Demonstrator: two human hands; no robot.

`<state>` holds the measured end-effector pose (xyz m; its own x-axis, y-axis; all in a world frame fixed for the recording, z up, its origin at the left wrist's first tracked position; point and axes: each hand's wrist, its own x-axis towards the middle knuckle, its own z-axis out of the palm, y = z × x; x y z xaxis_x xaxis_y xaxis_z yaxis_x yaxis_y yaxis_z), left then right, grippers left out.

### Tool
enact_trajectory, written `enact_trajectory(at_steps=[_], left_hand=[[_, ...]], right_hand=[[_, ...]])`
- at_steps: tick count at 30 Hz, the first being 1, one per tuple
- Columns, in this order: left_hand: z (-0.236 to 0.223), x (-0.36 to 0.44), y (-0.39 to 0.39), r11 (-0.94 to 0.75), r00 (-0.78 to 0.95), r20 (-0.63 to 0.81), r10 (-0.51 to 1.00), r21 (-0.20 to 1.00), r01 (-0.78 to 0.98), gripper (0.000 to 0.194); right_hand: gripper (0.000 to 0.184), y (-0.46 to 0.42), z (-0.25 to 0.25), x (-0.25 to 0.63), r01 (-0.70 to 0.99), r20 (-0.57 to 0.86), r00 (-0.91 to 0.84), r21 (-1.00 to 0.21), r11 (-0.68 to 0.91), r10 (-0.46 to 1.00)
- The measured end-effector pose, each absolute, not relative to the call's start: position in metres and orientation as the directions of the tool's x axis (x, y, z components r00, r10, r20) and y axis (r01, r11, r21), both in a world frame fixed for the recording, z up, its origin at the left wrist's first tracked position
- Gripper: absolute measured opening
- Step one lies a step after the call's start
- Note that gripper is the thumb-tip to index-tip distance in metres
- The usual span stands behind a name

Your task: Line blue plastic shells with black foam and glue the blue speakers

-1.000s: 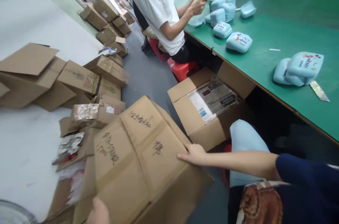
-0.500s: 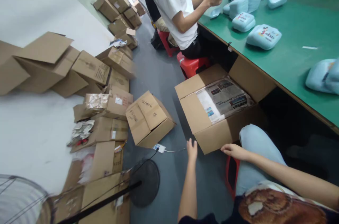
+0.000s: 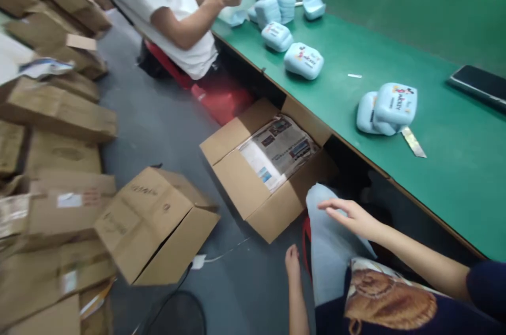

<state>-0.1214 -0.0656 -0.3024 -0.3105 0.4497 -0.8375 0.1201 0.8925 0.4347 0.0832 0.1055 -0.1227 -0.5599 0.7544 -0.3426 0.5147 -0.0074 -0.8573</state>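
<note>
My right hand (image 3: 351, 216) is open above my knee in light blue trousers, its fingers stretched out and holding nothing. Lower and to the left, my left hand (image 3: 293, 258) hangs beside the red stool I sit on, fingers loosely curled with nothing visible in them. In front of both hands an open cardboard box (image 3: 233, 187) stands on the floor against the table. Printed newspaper (image 3: 279, 150) covers what lies inside it. On the green table (image 3: 446, 192), two light blue rounded cases (image 3: 395, 108) with a Mickey print rest one against the other.
A closed cardboard box (image 3: 158, 219) stands on the floor at left, with more cartons (image 3: 59, 108) behind it. A seated person (image 3: 169, 13) holds a phone. Farther along the table are several blue cases (image 3: 304, 60); a black phone-like object (image 3: 480, 87) lies at right. A cable crosses the floor.
The view has swung right, bringing more of the table into sight. My right hand has lifted from beside the box to above my knee. My left hand has drawn back, its fingers less spread.
</note>
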Motion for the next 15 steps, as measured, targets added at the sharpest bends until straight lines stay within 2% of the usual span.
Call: enact_trajectory(at_steps=[4, 6, 8, 11, 13, 15], left_hand=[[-0.321, -0.155, 0.027, 0.831, -0.458, -0.698, 0.55, 0.404, 0.382, 0.031], [-0.335, -0.179, 0.08, 0.768, -0.488, -0.605, 0.629, 0.387, 0.511, 0.04], [-0.35, -0.203, 0.13, 0.706, -0.482, -0.545, 0.686, 0.341, 0.621, 0.044], [-0.364, -0.232, 0.186, 0.623, -0.434, -0.524, 0.733, 0.26, 0.738, 0.044], [-0.362, -0.248, 0.203, 0.563, -0.379, -0.535, 0.755, 0.234, 0.793, 0.039], [-0.351, -0.267, 0.198, 0.52, -0.353, -0.532, 0.77, 0.202, 0.83, 0.034]], right_hand=[[0.063, 0.108, -0.142, 0.142, 0.626, -0.399, -0.344, -0.772, -0.109, 0.85], [0.068, 0.098, -0.157, 0.157, 0.653, -0.429, -0.283, -0.741, -0.154, 0.858], [0.064, 0.087, -0.167, 0.159, 0.666, -0.472, -0.307, -0.727, -0.168, 0.826], [0.051, 0.075, -0.171, 0.149, 0.679, -0.51, -0.432, -0.727, -0.104, 0.744], [0.05, 0.073, -0.171, 0.142, 0.671, -0.509, -0.472, -0.737, -0.081, 0.72], [0.05, 0.075, -0.175, 0.141, 0.665, -0.528, -0.421, -0.732, -0.144, 0.738]])
